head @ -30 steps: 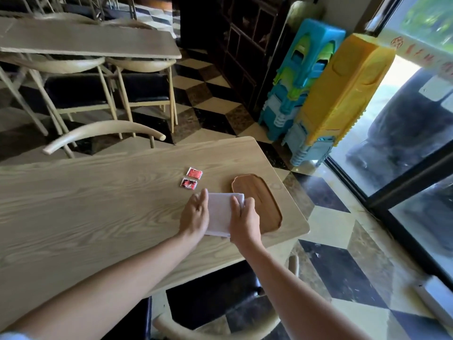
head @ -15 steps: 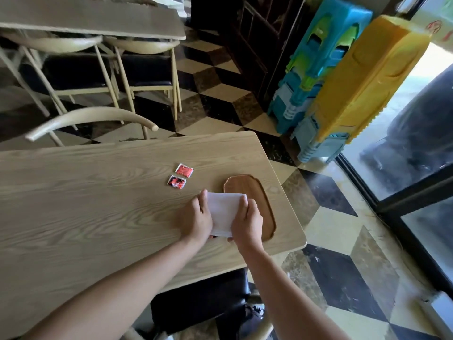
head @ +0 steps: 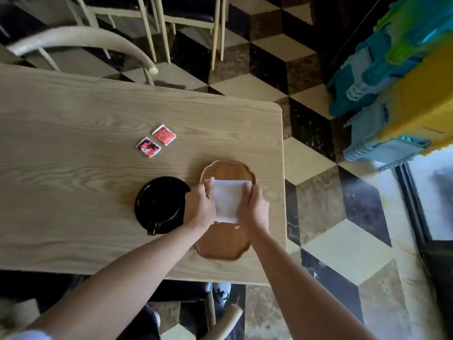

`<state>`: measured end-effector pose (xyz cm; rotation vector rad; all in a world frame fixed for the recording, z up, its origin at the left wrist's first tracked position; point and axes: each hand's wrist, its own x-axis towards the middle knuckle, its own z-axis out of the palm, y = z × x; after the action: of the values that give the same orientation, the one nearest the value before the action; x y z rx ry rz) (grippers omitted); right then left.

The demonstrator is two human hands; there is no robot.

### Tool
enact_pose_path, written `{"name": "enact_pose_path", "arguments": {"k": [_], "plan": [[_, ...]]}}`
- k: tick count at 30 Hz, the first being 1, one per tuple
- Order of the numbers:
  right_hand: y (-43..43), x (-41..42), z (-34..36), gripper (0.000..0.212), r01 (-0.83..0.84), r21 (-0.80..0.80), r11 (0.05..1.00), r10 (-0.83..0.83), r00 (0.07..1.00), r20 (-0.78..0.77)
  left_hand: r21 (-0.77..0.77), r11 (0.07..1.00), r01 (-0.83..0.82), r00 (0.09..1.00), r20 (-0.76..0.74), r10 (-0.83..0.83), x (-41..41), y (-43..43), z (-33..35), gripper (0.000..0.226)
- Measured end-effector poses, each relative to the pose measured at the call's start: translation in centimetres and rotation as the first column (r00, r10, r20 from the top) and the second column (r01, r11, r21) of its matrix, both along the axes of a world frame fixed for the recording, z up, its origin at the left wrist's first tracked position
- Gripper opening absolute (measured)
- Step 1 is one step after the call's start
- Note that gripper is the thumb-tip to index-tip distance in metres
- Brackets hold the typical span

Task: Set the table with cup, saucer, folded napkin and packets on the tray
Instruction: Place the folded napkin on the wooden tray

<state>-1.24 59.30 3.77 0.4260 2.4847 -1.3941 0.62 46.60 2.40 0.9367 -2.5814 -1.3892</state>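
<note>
A folded white napkin [head: 228, 200] is held over the far half of a brown wooden tray [head: 221, 244] near the table's right end. My left hand [head: 199, 206] grips its left edge and my right hand [head: 253, 209] grips its right edge. Left of the tray sits a black saucer [head: 160, 204] with a black cup on it; the cup's handle points toward me. Two red packets [head: 156, 141] lie flat on the wooden table [head: 73, 168] beyond the saucer.
The table's right edge is just past the tray, with checkered floor below. A curved chair back [head: 81, 40] stands at the far side, another chair is under the near edge. Stacked blue and yellow plastic stools [head: 397, 94] stand at the right.
The view has tilted down, bringing the black saucer and cup into sight. Both hands have carried the napkin to the right, from beside the tray to over it.
</note>
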Motion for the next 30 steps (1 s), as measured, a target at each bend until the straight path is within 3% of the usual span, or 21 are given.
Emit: {"name": "enact_pose_path", "arguments": {"k": [2, 5, 10, 13, 18, 22, 26, 30], "plan": [[0.5, -1.7, -1.4, 0.038, -0.035, 0.014, 0.999, 0.035, 0.999, -0.005, 0.017, 1.000, -0.005, 1.000, 0.025, 0.004, -1.6, 0.4, -1.3, 0.053], [0.7, -4.1, -3.1, 0.037, -0.047, -0.022, 0.999, 0.049, 0.992, 0.113, -0.023, 1.000, 0.014, 0.998, 0.062, -0.012, -3.7, 0.8, -2.5, 0.053], [1.2, -7.1, -4.0, 0.034, -0.116, -0.093, 0.989, 0.137, 0.954, 0.266, 0.119, 0.988, -0.096, 0.970, 0.234, 0.066, -6.1, 0.3, -3.5, 0.045], [1.8, -7.8, -4.0, 0.030, -0.119, -0.101, 0.988, 0.145, 0.938, 0.315, 0.131, 0.989, -0.067, 0.973, 0.229, 0.036, -6.4, 0.3, -3.7, 0.036], [2.3, -8.1, -3.4, 0.021, -0.281, 0.017, 0.959, 0.267, 0.927, 0.264, 0.071, 0.997, 0.017, 0.987, 0.161, -0.029, -5.9, 0.4, -3.3, 0.018], [2.5, -8.1, -3.6, 0.032, -0.433, 0.224, 0.873, 0.396, 0.898, 0.191, -0.127, 0.984, 0.128, 0.983, 0.145, -0.109, -5.3, -0.3, -3.4, 0.012], [2.2, -7.8, -4.1, 0.027, -0.451, 0.311, 0.837, 0.423, 0.893, 0.156, -0.242, 0.948, 0.205, 0.972, 0.161, -0.169, -5.4, -0.8, -3.8, 0.017], [1.9, -7.6, -3.7, 0.032, -0.420, 0.352, 0.837, 0.400, 0.907, 0.132, -0.187, 0.958, 0.218, 0.964, 0.193, -0.182, -5.8, -1.2, -3.4, 0.020]]}}
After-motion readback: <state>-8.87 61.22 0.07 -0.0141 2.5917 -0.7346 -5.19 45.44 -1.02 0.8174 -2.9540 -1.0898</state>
